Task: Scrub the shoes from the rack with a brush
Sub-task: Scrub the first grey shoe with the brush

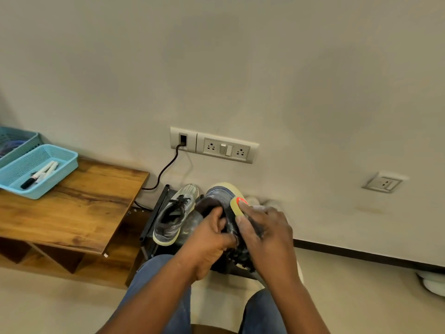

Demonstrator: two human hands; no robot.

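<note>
Shoe (220, 201) lies toe-away between my hands: left hand (212, 239) grips its collar, right hand (262, 232) clasps the brush (238, 206) against its side.

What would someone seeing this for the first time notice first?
Both hands low in the middle: the left hand grips a dark shoe while the right hand presses a yellow brush against it. Its mate lies on the black rack, left of them.

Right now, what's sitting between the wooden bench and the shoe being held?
In the head view, the other grey shoe lies on the black rack, between the wooden bench and the held shoe.
</note>
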